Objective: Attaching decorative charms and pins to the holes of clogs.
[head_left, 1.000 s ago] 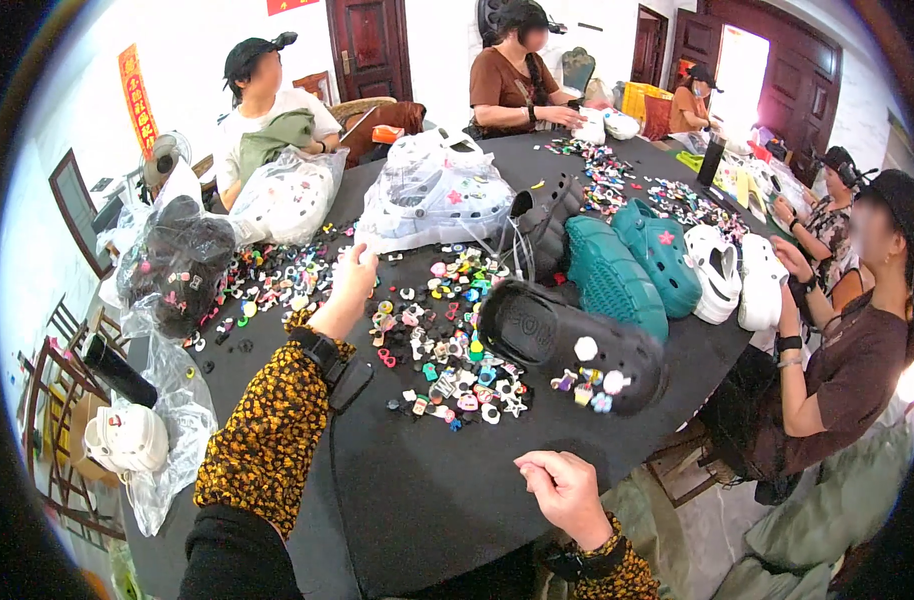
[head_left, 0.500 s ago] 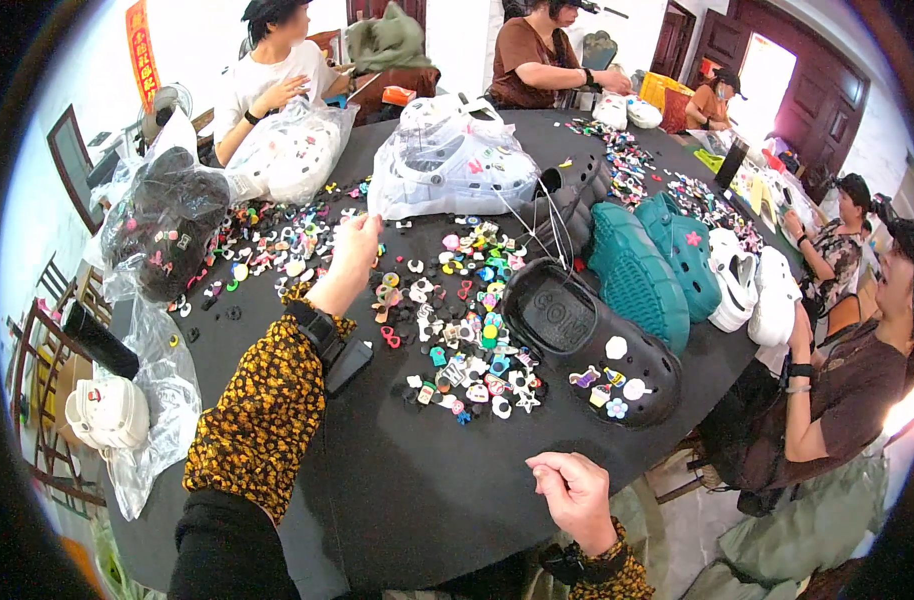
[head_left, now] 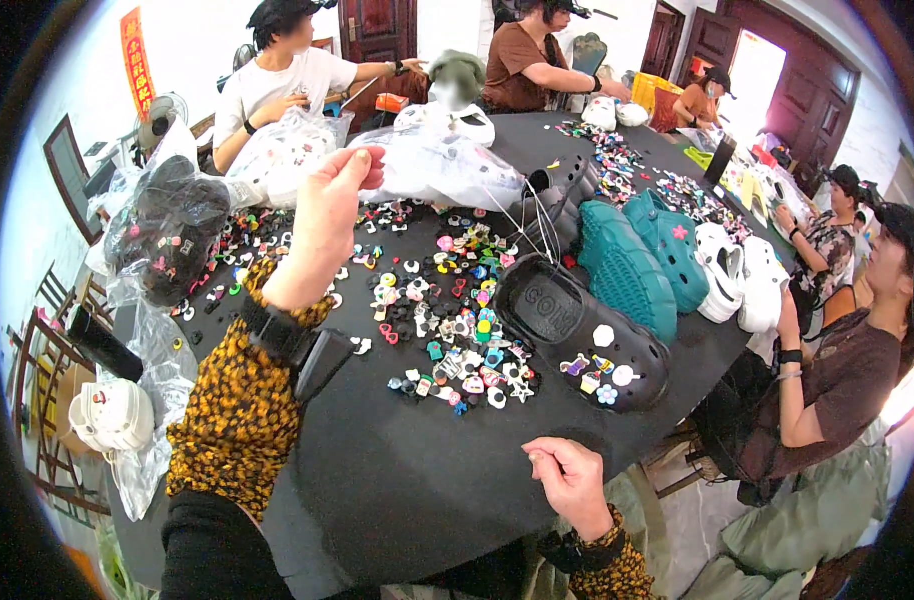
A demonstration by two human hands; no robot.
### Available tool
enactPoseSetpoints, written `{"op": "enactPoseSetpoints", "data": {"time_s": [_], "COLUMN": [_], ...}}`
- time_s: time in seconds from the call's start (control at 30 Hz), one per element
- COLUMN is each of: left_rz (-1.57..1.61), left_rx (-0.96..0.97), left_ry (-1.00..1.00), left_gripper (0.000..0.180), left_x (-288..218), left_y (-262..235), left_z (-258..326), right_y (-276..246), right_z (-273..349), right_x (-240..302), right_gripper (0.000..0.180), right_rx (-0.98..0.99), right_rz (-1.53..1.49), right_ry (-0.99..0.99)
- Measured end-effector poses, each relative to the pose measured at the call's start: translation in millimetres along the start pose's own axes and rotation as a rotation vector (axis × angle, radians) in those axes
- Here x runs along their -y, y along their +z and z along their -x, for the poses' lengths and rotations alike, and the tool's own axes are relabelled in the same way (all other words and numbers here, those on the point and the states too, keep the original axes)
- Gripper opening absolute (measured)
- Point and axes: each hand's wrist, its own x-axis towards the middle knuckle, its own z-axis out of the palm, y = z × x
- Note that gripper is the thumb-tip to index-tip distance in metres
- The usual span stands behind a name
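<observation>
My left hand is raised over the far middle of the table, fingers closed at the edge of a clear plastic bag wrapped around pale clogs. My right hand hovers near the table's front edge, loosely curled with nothing visible in it. Between them and farther back spreads a pile of small colourful shoe charms. A black clog with several charms on its toe lies right of the pile, with thin white strings looping above its heel.
Teal clogs and white clogs line the right side. Bagged dark clogs, a black cylinder and a white clog are at left. Several people sit around the black table; one is close on the right.
My left hand has risen and moved slightly left, and the bag beside it looks drawn over and flatter. My right hand stays nearly still. The person at far left has stretched out an arm.
</observation>
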Motion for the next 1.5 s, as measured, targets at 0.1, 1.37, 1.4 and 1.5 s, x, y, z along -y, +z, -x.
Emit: {"op": "enactPoseSetpoints", "data": {"time_s": [0.1, 1.37, 1.4, 1.5], "left_rz": [-0.277, -0.690, -0.694, -0.380], "left_rx": [0.089, 0.376, 0.378, 0.342], "left_ry": [0.111, -0.402, -0.384, -0.448], "left_gripper": [0.021, 0.033, 0.027, 0.016], "left_x": [-46.7, -1.9, -1.2, -10.1], "left_y": [11.7, -183.7, -185.0, -165.9], "left_z": [44.7, 106.2, 105.3, 100.1], "right_y": [0.3, 43.5, 51.1, 59.7], "right_z": [1.4, -70.3, -73.7, -88.6], "right_x": [-6.6, 77.6, 81.2, 38.7], "right_gripper": [0.007, 0.062, 0.062, 0.056], "right_rx": [-0.016, 0.428, 0.453, 0.397], "right_rz": [-0.007, -0.212, -0.237, -0.446], "right_ry": [0.048, 0.379, 0.454, 0.502]}}
